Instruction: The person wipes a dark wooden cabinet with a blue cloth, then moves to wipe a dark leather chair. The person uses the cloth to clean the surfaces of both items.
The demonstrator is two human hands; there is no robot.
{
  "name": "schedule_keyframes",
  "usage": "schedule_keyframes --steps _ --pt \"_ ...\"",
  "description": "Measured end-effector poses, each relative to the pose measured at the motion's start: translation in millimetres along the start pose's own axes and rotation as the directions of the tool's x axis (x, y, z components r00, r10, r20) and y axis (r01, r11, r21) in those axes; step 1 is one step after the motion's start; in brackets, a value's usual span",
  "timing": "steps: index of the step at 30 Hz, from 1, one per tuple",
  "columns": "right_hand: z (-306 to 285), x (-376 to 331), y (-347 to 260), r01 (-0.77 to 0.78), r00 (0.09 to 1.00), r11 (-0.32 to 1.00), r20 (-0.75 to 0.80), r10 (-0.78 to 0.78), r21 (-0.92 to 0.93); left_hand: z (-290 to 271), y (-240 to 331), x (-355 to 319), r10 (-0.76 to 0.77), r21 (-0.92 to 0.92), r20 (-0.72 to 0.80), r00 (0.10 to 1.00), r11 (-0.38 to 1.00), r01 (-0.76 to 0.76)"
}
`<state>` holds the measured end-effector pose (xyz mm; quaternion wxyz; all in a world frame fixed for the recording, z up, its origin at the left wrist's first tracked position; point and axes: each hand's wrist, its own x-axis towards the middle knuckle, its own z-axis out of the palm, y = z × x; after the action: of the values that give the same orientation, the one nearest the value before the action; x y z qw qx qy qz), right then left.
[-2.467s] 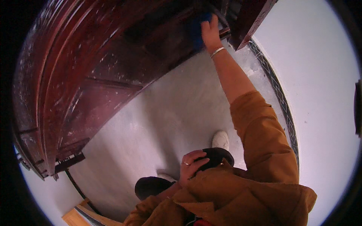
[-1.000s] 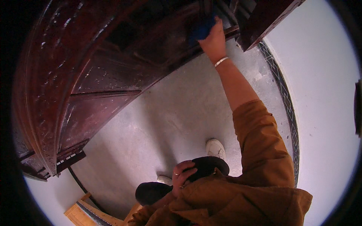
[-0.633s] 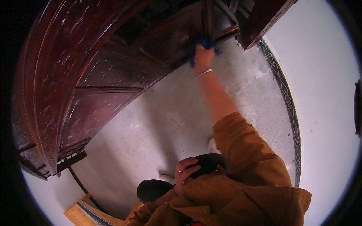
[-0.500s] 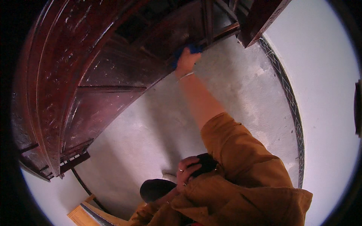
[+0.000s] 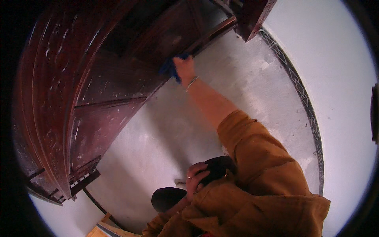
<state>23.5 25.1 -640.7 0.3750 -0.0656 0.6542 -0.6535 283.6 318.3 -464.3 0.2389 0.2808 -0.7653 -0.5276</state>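
Observation:
Out at the end of my stretched arm, my right hand (image 5: 184, 70) grips a blue cloth (image 5: 169, 69). The cloth lies against the lower edge of a dark red-brown wooden piece of furniture (image 5: 106, 118) with framed panels; part of it is hidden behind the hand. A pale bracelet circles that wrist. My left hand (image 5: 194, 177) rests over my dark-clad knee (image 5: 217, 168), its fingers bent loosely across it and holding no object. A ring shows on one finger.
Pale grey floor (image 5: 158, 130) runs beneath the furniture. A dark wooden post (image 5: 254, 19) stands at the far end, close to a white wall (image 5: 339, 98) with a dark patterned skirting strip (image 5: 302, 91). Light-coloured wood (image 5: 96, 231) shows at the lower left.
My right hand has moved left and slightly nearer with the blue cloth, along the furniture's lower edge. The whole view has shifted a little. My left hand stays on the knee.

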Motion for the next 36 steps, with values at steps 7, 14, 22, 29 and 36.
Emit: schedule_keyframes --steps 7,14,22,29,36 --pt "4 4 -6 -0.064 0.968 0.996 -0.247 0.047 -0.060 3 0 -1 0.008 -0.039 -0.037 0.999 0.999 -0.010" --pt "35 -42 9 0.323 0.914 0.931 -0.200 -0.353 -0.168 4 5 3 -0.013 -0.004 -0.022 1.000 1.000 0.013" --pt "-90 29 -20 0.477 0.840 0.510 0.199 -0.505 -0.716 1 3 -1 0.003 -0.009 -0.020 1.000 1.000 -0.003" --pt "-84 32 -20 0.433 0.887 0.392 0.307 -0.345 -0.812 5 4 -3 0.038 -0.002 -0.039 0.999 0.999 -0.038" --pt "-66 -46 -104 0.528 0.845 0.844 0.162 -0.510 -0.094 4 7 -8 0.047 0.041 -0.050 0.998 0.998 -0.045"
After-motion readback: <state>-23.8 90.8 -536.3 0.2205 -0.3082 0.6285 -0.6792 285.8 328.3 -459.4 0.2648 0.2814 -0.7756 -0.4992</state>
